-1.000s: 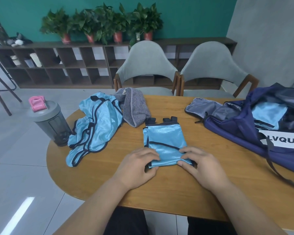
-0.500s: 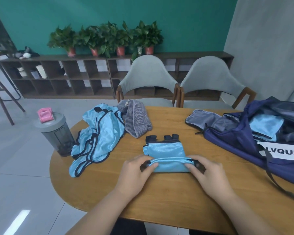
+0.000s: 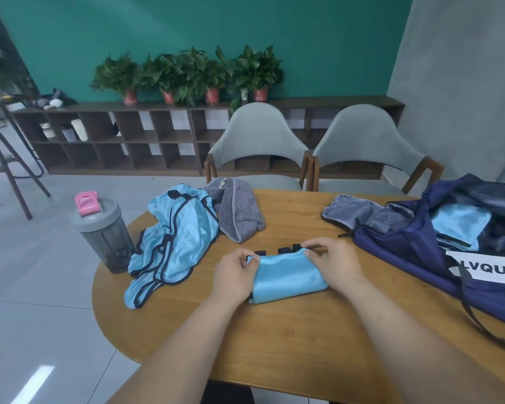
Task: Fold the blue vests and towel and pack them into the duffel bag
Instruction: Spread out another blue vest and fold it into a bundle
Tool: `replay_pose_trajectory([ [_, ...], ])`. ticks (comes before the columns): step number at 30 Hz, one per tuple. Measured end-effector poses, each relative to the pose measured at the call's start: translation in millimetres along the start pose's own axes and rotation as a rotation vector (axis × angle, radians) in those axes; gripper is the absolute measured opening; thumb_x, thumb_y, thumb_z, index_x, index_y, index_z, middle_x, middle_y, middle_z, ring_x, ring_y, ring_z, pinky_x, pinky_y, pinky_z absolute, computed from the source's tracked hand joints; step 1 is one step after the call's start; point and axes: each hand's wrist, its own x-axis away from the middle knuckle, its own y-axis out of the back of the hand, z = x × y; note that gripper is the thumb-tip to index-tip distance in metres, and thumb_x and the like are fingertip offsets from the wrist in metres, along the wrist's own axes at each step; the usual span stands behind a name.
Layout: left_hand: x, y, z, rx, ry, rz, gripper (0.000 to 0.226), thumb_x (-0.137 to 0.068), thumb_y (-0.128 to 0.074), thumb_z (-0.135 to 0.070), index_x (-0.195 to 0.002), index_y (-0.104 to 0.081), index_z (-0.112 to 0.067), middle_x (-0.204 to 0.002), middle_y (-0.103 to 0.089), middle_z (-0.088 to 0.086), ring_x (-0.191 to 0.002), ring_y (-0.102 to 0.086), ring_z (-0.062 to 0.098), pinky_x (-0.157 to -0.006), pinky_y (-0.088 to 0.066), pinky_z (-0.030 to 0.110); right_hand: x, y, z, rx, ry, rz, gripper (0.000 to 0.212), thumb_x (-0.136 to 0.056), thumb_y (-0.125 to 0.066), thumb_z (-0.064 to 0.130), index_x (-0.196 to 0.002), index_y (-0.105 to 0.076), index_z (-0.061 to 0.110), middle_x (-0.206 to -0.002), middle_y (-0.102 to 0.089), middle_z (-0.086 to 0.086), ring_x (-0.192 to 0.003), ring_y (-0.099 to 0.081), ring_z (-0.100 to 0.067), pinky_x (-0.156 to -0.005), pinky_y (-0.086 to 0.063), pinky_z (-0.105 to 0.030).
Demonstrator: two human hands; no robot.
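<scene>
- The round wooden tabletop [image 3: 289, 330] carries everything, and the work goes on at its middle, close to the person.
- The navy fabric duffel bag [image 3: 405, 252] lies open at the right edge of the tabletop. One folded light-blue piece [image 3: 461, 223] is already inside, so packing looks partly done.
- A crumpled heap of shiny light-blue vests with dark trim [image 3: 175, 240] lies to the left, unfolded. It is well apart from the bag and just left of the left hand.
- The grey striped towel [image 3: 239, 214] sits bunched at the far side, touching the heap. By the look of it, it is not yet folded.
- The light-blue vest being folded [image 3: 286, 272] lies flat between the two hands. Its near half is brought up over the far half, and the black straps peek out at the far edge.
- The step in hand, as I judge it, is closing this fold. The next move calls for pressing the edge flat, then lifting the bundle rightward into the bag without letting the slippery cloth spring open.
- The right hand [image 3: 333, 263] curls its fingers over the vest's far right corner and pinches it.
- The left hand [image 3: 233, 272] pinches the far left corner between thumb and fingertips — both hands have hold of the same vest.
</scene>
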Motion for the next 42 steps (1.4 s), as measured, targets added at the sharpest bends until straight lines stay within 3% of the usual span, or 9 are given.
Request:
replay_pose_trajectory([
  [4, 1.1, 2.7, 5.4, -0.039, 0.006, 0.040, 0.006, -0.097, -0.068, -0.027, -0.098, -0.069, -0.033, -0.083, -0.065, -0.004, -0.078, -0.061, 0.013, -0.066, -0.045, 0.025, 10.1, -6.7, -3.9, 0.073, -0.011, 0.050, 0.017, -0.097, -0.071, 0.028, -0.104, -0.075, 0.043, -0.082, -0.065, 0.022, -0.058, -0.057, 0.001, -0.054, -0.036, -0.013],
  [12, 4.9, 7.4, 11.0, -0.175, -0.090, 0.120, 0.008, -0.097, -0.066, -0.034, -0.096, -0.073, -0.038, -0.082, -0.068, -0.008, -0.077, -0.061, 0.006, -0.067, -0.046, 0.026, 18.5, -16.0, -7.9, 0.211, 0.076, 0.064, 0.010, -0.099, -0.060, 0.031, -0.093, -0.060, 0.038, -0.102, -0.058, 0.016, -0.088, -0.057, -0.007, -0.072, -0.046, -0.031],
  [17, 4.3, 10.8, 7.7, -0.232, -0.098, 0.191, 0.014, -0.100, -0.062, -0.045, -0.096, -0.072, -0.036, -0.090, -0.072, -0.010, -0.086, -0.064, 0.006, -0.080, -0.056, 0.034, 22.2, -16.0, -5.4, 0.267, 0.124, 0.070, 0.018, -0.104, -0.057, 0.037, -0.087, -0.054, 0.030, -0.095, -0.052, 0.012, -0.069, -0.054, -0.007, -0.071, -0.052, -0.038],
  [23, -1.9, 13.3, -5.1, -0.294, -0.051, 0.251, 0.026, -0.104, -0.055, -0.047, -0.089, -0.066, -0.030, -0.084, -0.070, -0.004, -0.081, -0.065, 0.016, -0.077, -0.055, 0.037, 16.2, -14.5, -5.1, 0.300, 0.120, 0.103, 0.017, -0.109, -0.047, 0.040, -0.095, -0.053, 0.032, -0.098, -0.055, 0.014, -0.080, -0.054, -0.007, -0.072, -0.050, -0.035],
  [29, 0.4, 8.6, -13.3, -0.322, -0.067, 0.197, 0.021, -0.105, -0.055, -0.034, -0.120, -0.069, -0.038, -0.093, -0.065, -0.015, -0.087, -0.063, 0.010, -0.080, -0.054, 0.030, 8.1, -19.5, -8.2, 0.302, 0.075, 0.093, 0.018, -0.106, -0.051, 0.044, -0.093, -0.054, 0.031, -0.098, -0.058, 0.015, -0.087, -0.054, -0.010, -0.071, -0.046, -0.034],
  [32, 0.3, 3.0, -15.0, -0.432, -0.073, 0.142, 0.031, -0.104, -0.054, -0.037, -0.132, -0.067, -0.039, -0.110, -0.069, -0.006, -0.098, -0.065, 0.017, -0.084, -0.056, 0.034, 5.7, -19.7, -7.1, 0.335, 0.038, 0.104, 0.018, -0.104, -0.054, 0.048, -0.093, -0.055, 0.033, -0.100, -0.058, 0.016, -0.102, -0.052, -0.015, -0.081, -0.048, -0.036],
  [37, 15.9, -16.4, -30.3, -0.768, -0.521, -0.078, 0.026, -0.093, -0.060, -0.027, -0.114, -0.074, -0.025, -0.111, -0.057, -0.001, -0.105, -0.053, 0.024, -0.086, -0.046, 0.039, 6.4, -24.2, -4.6, 0.404, -0.025, 0.065, 0.019, -0.102, -0.054, 0.054, -0.094, -0.054, 0.037, -0.106, -0.062, 0.012, -0.108, -0.051, -0.018, -0.086, -0.046, -0.038],
  [39, 26.9, -29.6, -27.6, -0.741, -0.688, 0.025, 0.032, -0.097, -0.053, -0.028, -0.123, -0.071, -0.021, -0.121, -0.061, -0.002, -0.113, -0.058, 0.024, -0.096, -0.047, 0.038, 7.8, -27.1, -3.3, 0.432, -0.049, 0.049, 0.018, -0.102, -0.052, 0.054, -0.094, -0.052, 0.038, -0.102, -0.056, 0.012, -0.110, -0.050, -0.019, -0.084, -0.040, -0.037],
  [42, 34.6, -36.6, -7.6, -0.760, -0.510, 0.196, 0.055, -0.110, -0.034, -0.041, -0.160, -0.037, -0.018, -0.161, -0.041, -0.001, -0.152, -0.032, 0.020, -0.127, -0.020, 0.036, 14.0, -31.0, -8.1, 0.457, -0.052, -0.012, 0.017, -0.103, -0.048, 0.056, -0.097, -0.052, 0.041, -0.099, -0.050, 0.013, -0.106, -0.045, -0.018, -0.082, -0.032, -0.036],
])
